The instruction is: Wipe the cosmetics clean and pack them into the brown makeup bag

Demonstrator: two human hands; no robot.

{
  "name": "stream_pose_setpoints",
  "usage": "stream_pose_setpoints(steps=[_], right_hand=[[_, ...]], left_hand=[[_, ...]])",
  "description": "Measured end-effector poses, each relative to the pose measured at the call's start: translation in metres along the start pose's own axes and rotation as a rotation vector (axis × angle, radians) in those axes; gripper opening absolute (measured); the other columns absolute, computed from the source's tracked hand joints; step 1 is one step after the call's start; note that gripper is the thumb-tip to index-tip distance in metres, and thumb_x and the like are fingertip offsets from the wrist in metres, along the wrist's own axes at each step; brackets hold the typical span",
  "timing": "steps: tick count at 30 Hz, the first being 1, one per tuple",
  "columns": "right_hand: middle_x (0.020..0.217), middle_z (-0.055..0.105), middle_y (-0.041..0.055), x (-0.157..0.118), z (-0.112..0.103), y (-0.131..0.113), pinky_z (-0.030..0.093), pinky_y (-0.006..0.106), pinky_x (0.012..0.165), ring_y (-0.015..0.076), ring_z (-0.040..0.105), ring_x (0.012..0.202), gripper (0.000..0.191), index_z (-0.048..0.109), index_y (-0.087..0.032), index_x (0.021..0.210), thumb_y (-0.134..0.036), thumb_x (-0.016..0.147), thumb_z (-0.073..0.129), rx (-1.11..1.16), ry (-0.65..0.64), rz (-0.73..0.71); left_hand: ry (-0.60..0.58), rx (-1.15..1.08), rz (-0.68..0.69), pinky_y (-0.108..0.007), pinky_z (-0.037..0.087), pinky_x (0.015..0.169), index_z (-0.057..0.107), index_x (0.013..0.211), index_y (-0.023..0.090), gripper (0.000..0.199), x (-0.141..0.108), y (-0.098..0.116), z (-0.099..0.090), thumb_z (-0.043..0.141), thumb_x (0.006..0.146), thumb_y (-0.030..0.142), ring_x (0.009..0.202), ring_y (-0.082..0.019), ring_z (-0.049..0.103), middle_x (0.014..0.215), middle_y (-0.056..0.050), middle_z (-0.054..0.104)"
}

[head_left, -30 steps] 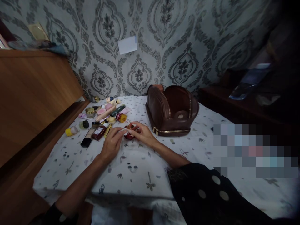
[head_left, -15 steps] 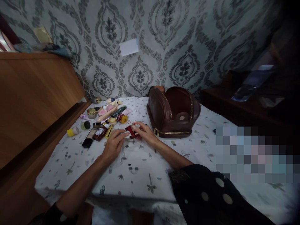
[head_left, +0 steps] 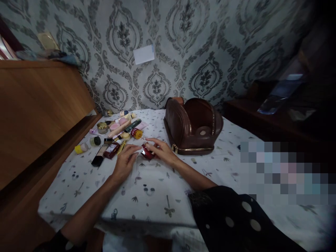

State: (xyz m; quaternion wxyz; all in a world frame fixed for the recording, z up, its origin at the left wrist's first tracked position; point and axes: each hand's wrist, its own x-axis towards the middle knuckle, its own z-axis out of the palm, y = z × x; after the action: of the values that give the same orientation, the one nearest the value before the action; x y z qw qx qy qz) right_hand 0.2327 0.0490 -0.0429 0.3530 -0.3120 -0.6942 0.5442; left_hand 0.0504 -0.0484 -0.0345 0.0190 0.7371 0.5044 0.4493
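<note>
Over the cloth-covered table, my right hand (head_left: 165,154) grips a small shiny red container (head_left: 147,152) between thumb and fingers. Facing it from the left, my left hand (head_left: 125,161) is closed on something white, thin and soft like a tissue (head_left: 138,151), close against the red container. Part of the tissue is hidden by my fingers. Just left of my left hand lie a gold tube (head_left: 121,147) and a dark red bottle (head_left: 112,150). Behind the hands is a red jar with a yellow lid (head_left: 137,133).
An unzipped brown leather bag (head_left: 193,129) stands at the back right. Several cosmetics, including a pink-beige tube (head_left: 119,128), a glass jar (head_left: 102,127) and a black-capped bottle (head_left: 98,157), lie at the left. A wooden cabinet (head_left: 39,115) borders the table there.
The red container has turned in my right hand, showing its shiny side. My left hand has drawn slightly left and down with the tissue. The bag and cosmetics have stayed put.
</note>
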Motion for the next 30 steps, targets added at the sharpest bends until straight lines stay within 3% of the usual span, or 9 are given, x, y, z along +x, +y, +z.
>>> stream_pose_setpoints(steps=[5, 10, 16, 21, 26, 30], right_hand=[[0.069, 0.062, -0.0003, 0.000, 0.003, -0.002, 0.044, 0.020, 0.046, 0.0103, 0.052, 0.052, 0.043, 0.072, -0.021, 0.103, -0.057, 0.086, 0.057, -0.060, 0.008, -0.008], [0.061, 0.058, -0.0024, -0.001, 0.007, -0.004, 0.040, 0.021, 0.043, 0.0099, 0.050, 0.046, 0.046, 0.071, -0.020, 0.105, -0.059, 0.084, 0.058, -0.081, 0.054, 0.043], [0.073, 0.061, -0.0007, -0.004, 0.011, -0.005, 0.042, 0.020, 0.044, 0.0097, 0.052, 0.050, 0.044, 0.069, -0.019, 0.096, -0.060, 0.081, 0.058, -0.103, 0.092, -0.019], [0.072, 0.061, -0.0016, -0.005, 0.011, -0.008, 0.042, 0.019, 0.045, 0.0097, 0.052, 0.052, 0.045, 0.065, -0.019, 0.093, -0.062, 0.080, 0.059, -0.119, 0.097, -0.024], [0.073, 0.062, -0.0006, -0.004, 0.010, -0.008, 0.043, 0.019, 0.042, 0.0110, 0.056, 0.054, 0.048, 0.067, -0.019, 0.100, -0.062, 0.081, 0.059, -0.047, 0.068, 0.048], [0.075, 0.060, -0.0011, -0.003, 0.008, -0.007, 0.041, 0.017, 0.039, 0.0078, 0.053, 0.049, 0.046, 0.065, -0.021, 0.121, -0.053, 0.087, 0.058, -0.027, 0.058, 0.080]], left_hand=[[-0.004, 0.024, -0.003, -0.036, 0.052, 0.088, 0.069, 0.114, 0.023, 0.026, 0.000, 0.002, 0.001, 0.052, 0.095, 0.019, 0.102, -0.021, 0.061, 0.105, -0.006, 0.065], [0.011, 0.074, 0.030, -0.037, 0.050, 0.091, 0.067, 0.116, 0.023, 0.029, -0.001, 0.004, 0.003, 0.049, 0.095, 0.016, 0.103, -0.021, 0.060, 0.107, -0.006, 0.063], [0.023, 0.137, 0.110, -0.038, 0.049, 0.090, 0.065, 0.118, 0.023, 0.031, -0.001, 0.007, 0.005, 0.047, 0.095, 0.011, 0.103, -0.021, 0.058, 0.108, -0.007, 0.062], [-0.004, 0.180, 0.226, -0.039, 0.050, 0.088, 0.062, 0.120, 0.020, 0.031, 0.000, 0.016, 0.006, 0.046, 0.095, 0.009, 0.101, -0.021, 0.057, 0.108, -0.009, 0.062], [-0.047, 0.157, 0.271, -0.039, 0.050, 0.088, 0.062, 0.119, 0.021, 0.030, 0.001, 0.021, 0.006, 0.046, 0.096, 0.010, 0.104, -0.022, 0.057, 0.110, -0.010, 0.064], [-0.066, 0.139, 0.249, -0.040, 0.050, 0.090, 0.062, 0.119, 0.021, 0.031, -0.001, 0.014, 0.003, 0.046, 0.095, 0.009, 0.104, -0.022, 0.056, 0.111, -0.009, 0.064]])
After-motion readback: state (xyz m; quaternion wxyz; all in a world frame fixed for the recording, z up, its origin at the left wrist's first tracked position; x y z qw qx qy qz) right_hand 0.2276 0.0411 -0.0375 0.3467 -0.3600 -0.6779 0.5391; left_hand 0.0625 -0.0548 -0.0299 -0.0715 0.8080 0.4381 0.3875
